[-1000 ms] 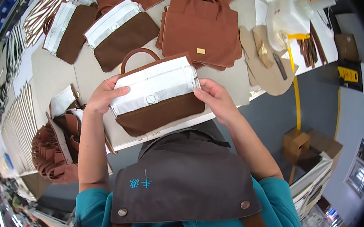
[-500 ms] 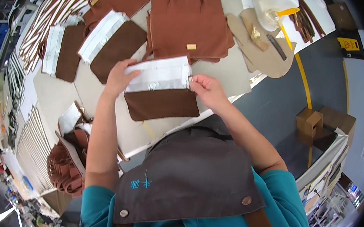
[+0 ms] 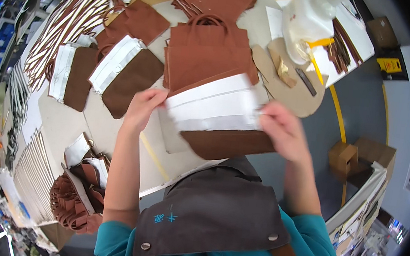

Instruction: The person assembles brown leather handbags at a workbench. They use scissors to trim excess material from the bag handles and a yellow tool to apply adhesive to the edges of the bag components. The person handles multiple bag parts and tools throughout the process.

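Observation:
Between my hands hangs a brown-and-white bag lining piece (image 3: 212,104), its white band on top and brown fabric below, raised above the table's front edge. My left hand (image 3: 146,106) pinches its upper left corner. At the right edge, my right hand (image 3: 284,128) is closed on it, a little blurred by motion. Just beyond it lies a reddish-brown leather bag body (image 3: 208,53) with two handles, on a stack of similar pieces. Two more linings of the same kind, one slim (image 3: 73,74) and one wider (image 3: 128,77), rest to the left.
Striped brown-and-white strips (image 3: 65,28) fan over the table's far left. At the far right stand a white plastic container (image 3: 306,23) with a yellow-handled brush (image 3: 317,65) and beige templates (image 3: 298,95). A bundle of reddish-brown pieces (image 3: 74,204) sits at lower left; cardboard boxes (image 3: 344,157) stand right.
Both hands have lifted the lining off the table and brought it nearer and to the right. It now tilts, its right side raised.

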{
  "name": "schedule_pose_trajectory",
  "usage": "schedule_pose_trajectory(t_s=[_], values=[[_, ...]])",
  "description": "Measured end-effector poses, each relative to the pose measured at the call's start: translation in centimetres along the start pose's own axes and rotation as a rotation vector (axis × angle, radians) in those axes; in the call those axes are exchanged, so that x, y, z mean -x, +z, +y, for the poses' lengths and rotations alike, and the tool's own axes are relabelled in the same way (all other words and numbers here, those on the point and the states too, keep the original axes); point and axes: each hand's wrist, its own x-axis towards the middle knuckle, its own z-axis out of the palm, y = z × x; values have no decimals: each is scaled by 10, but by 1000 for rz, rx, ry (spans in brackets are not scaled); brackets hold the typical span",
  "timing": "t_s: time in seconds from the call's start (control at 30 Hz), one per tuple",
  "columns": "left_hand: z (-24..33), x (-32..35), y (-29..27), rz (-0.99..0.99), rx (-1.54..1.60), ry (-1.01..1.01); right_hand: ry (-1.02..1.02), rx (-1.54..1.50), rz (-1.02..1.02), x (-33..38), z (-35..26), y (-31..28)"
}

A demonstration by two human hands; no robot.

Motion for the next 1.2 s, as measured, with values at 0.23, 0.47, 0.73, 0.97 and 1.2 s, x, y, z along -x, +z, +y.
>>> schedule_pose_trajectory(t_s=[0.23,0.47,0.73,0.97,1.2], values=[[-21,-119,-3,396,-651,52,-251,244,296,-23,-76,-26],[26,-110,20,70,-195,-373,-266,540,492,-74,-39,-9],[39,-86,42,7,10,-349,-235,335,518,-79,-26,-14],[100,5,51,146,-162,251,-59,-214,392,-75,-44,-13],[174,65,64,325,-1134,616,-2,-697,98,-130,48,31]])
